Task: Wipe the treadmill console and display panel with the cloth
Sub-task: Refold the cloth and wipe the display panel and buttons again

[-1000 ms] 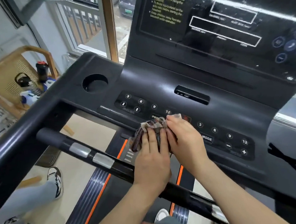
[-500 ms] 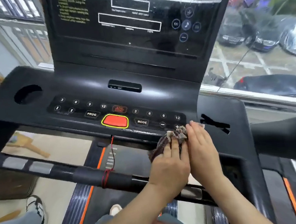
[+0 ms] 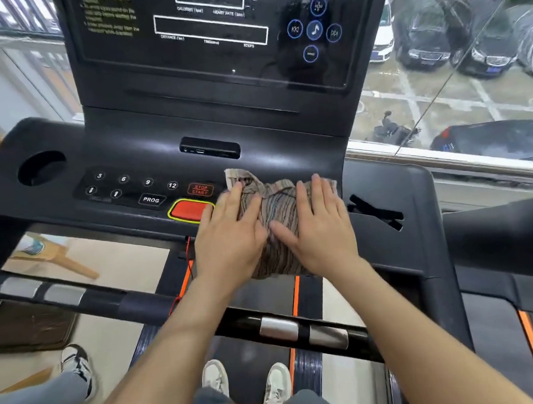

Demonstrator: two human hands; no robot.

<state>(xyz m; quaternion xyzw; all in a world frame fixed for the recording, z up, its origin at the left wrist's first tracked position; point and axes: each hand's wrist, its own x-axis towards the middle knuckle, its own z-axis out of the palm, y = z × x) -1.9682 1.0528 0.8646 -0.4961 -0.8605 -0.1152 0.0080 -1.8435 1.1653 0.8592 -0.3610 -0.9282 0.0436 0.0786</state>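
A striped brown-grey cloth lies spread over the right half of the black treadmill console, covering the right-hand buttons. My left hand presses flat on the cloth's left part, fingers straight. My right hand presses flat on its right part, fingers spread. The glossy black display panel stands upright behind the console, above both hands. Left of the cloth the red safety button and the left button group show uncovered.
A round cup holder sits at the console's left end. A black handlebar with silver sensors crosses below my forearms. Another person's leg and shoe stand at the lower left. A window at right shows parked cars.
The cloth was bunched under both hands and slid right along the console's front edge. Now it is spread flat over the right buttons, with my hands apart and flat on it.
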